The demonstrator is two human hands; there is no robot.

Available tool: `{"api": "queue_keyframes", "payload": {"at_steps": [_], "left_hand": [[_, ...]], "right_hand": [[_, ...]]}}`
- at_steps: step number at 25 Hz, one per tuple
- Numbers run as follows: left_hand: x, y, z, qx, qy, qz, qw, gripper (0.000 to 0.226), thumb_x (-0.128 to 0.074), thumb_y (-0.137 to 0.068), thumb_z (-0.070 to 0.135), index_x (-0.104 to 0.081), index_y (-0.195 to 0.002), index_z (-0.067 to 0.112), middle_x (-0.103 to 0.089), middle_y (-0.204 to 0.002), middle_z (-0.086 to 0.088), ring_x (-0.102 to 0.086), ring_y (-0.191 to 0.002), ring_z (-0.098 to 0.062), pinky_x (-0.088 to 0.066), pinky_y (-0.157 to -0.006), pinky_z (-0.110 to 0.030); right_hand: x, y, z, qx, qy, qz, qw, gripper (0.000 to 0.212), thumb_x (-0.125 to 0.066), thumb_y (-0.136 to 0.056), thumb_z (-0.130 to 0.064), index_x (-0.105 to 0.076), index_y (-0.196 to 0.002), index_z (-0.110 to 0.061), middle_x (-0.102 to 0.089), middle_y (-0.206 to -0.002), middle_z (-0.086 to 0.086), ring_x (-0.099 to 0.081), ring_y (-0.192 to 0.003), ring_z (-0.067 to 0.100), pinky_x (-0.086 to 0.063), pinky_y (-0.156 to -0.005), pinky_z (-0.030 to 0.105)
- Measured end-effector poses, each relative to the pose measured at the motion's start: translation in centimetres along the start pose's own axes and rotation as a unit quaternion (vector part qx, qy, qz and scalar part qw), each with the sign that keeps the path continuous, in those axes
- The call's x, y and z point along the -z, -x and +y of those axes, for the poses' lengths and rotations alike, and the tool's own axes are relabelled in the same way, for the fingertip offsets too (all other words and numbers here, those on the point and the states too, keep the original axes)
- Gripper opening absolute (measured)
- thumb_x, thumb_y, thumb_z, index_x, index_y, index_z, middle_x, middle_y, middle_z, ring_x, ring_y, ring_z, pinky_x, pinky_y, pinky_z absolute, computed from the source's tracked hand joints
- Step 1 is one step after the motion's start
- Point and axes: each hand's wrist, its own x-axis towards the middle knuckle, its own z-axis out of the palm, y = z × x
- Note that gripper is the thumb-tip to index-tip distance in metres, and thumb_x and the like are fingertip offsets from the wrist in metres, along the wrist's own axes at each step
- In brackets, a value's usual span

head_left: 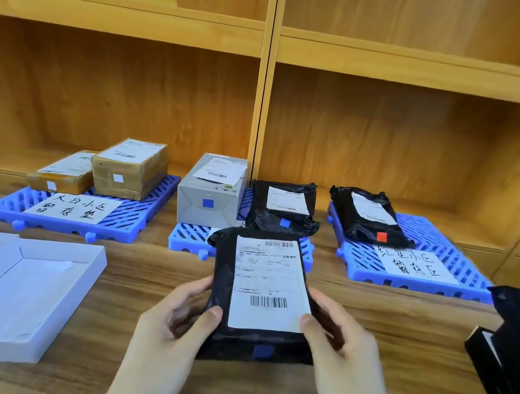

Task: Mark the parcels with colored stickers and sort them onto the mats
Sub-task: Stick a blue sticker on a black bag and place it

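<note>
Over the wooden table point(148, 278), both hands' grip clamps the black parcel point(223, 291).

— What colours do the mats carry?
— All three are blue with slatted grids: the left mat point(137, 213), the middle mat point(187, 237) and the right mat point(420, 227).
— And the parcels?
— Two brown cardboard boxes point(130, 169) bear white stickers; the grey box point(210, 190) bears a blue sticker point(207, 203). The black bag point(371, 218) on the right mat has a red sticker point(381, 237).
— The held one?
— A black parcel point(224, 278) with a white barcode label point(268, 284) and a blue sticker. The table point(129, 278) is brown wood grain.
</note>
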Motion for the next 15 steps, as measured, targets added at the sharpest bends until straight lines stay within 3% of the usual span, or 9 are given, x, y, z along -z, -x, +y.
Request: {"api": "queue_keyframes", "payload": {"at_steps": [5, 9, 13, 15], "left_hand": [[-3.5, -5.1, 3.0, -0.016, 0.008, -0.014, 1.000, 0.031, -0.066, -0.091, 0.003, -0.070, -0.111, 0.026, -0.079, -0.094, 0.009, -0.072, -0.093, -0.001, -0.052, -0.074, -0.009], [-6.0, -11.1, 5.4, -0.031, -0.010, -0.017, 0.999, 0.029, -0.066, -0.092, 0.011, -0.069, -0.107, 0.036, -0.078, -0.088, 0.014, -0.071, -0.085, 0.005, -0.049, -0.073, -0.009], [-7.9, -17.4, 7.1, -0.041, -0.029, -0.036, 0.998, 0.031, -0.060, -0.094, 0.010, -0.067, -0.092, 0.040, -0.074, -0.072, 0.023, -0.069, -0.071, 0.007, -0.049, -0.061, -0.009], [-8.7, -20.2, 7.0, -0.044, -0.055, -0.040, 0.997, 0.029, -0.058, -0.094, 0.010, -0.068, -0.096, 0.038, -0.074, -0.075, 0.019, -0.070, -0.072, 0.003, -0.050, -0.065, -0.011]], "right_hand": [[2.0, -5.0, -2.5, 0.035, 0.008, 0.035, 0.999, 0.030, -0.063, -0.094, -0.012, -0.069, -0.114, -0.034, -0.071, -0.094, -0.035, -0.062, -0.093, -0.019, -0.043, -0.078, 0.004], [2.4, -11.4, -4.4, 0.062, 0.020, 0.043, 0.997, 0.027, -0.060, -0.096, -0.010, -0.066, -0.109, -0.032, -0.065, -0.098, -0.033, -0.057, -0.088, -0.026, -0.039, -0.070, -0.004], [1.9, -18.4, -5.1, 0.056, 0.032, 0.044, 0.997, 0.028, -0.057, -0.096, -0.011, -0.068, -0.119, -0.022, -0.069, -0.106, -0.016, -0.061, -0.095, -0.008, -0.042, -0.075, 0.005], [1.4, -21.4, -5.2, 0.052, 0.038, 0.055, 0.996, 0.026, -0.058, -0.094, -0.010, -0.071, -0.114, -0.019, -0.071, -0.103, -0.011, -0.062, -0.094, 0.001, -0.043, -0.080, 0.012]]}}
